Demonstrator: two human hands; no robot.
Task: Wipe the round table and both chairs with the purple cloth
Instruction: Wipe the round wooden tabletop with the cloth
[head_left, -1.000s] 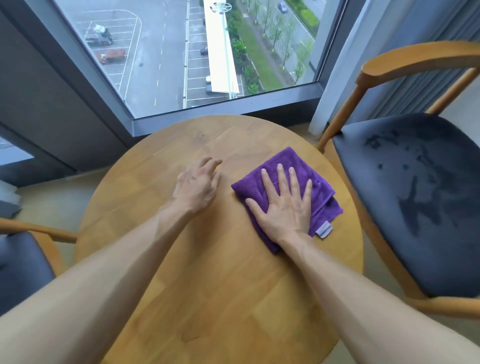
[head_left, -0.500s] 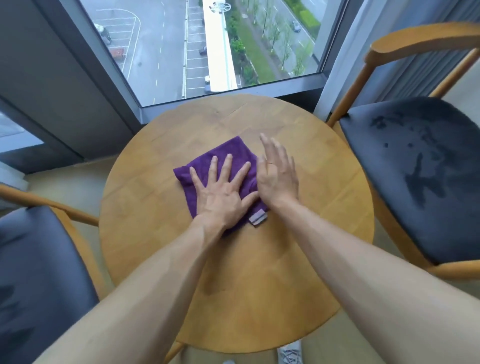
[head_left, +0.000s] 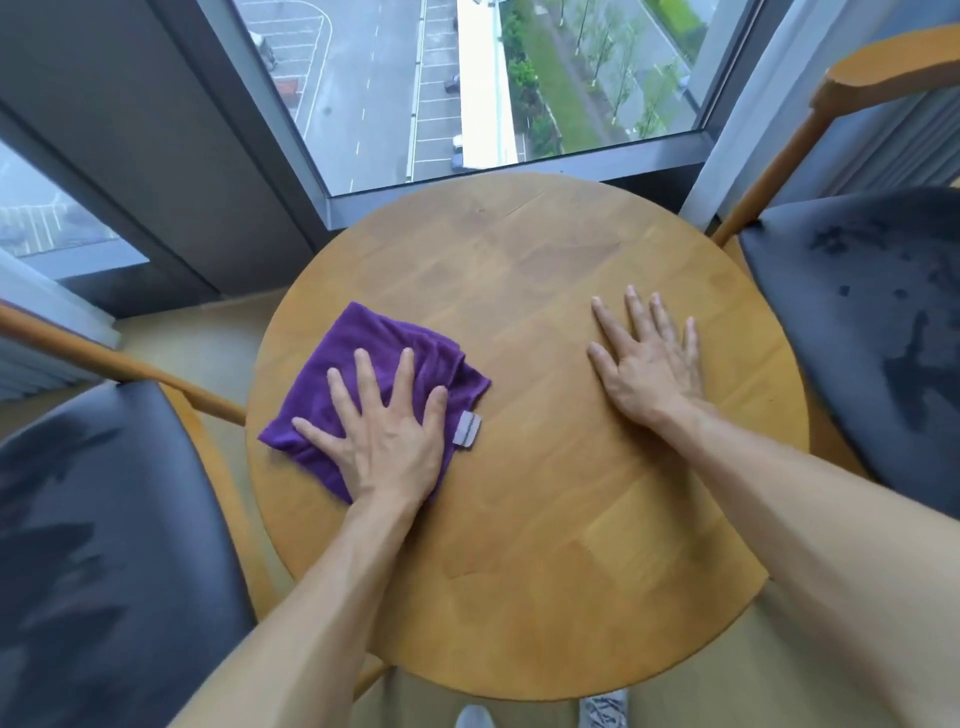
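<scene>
I see my left hand (head_left: 387, 447) pressing flat, fingers spread, on the purple cloth (head_left: 379, 364) at the left side of the round worktop (head_left: 545, 519). My right hand (head_left: 652, 371) rests open on bare wood at the right, well apart from it.

The cloth (head_left: 387, 358) at 9 o'clock is solid purple with a pale grey tag (head_left: 466, 429). The round worktop (head_left: 545, 493) is honey-coloured wood with a block-grain pattern. Both chairs, at 8 o'clock (head_left: 104, 545) and 3 o'clock (head_left: 872, 322), have honey wood frames and dark grey seats with darker blotches.
</scene>
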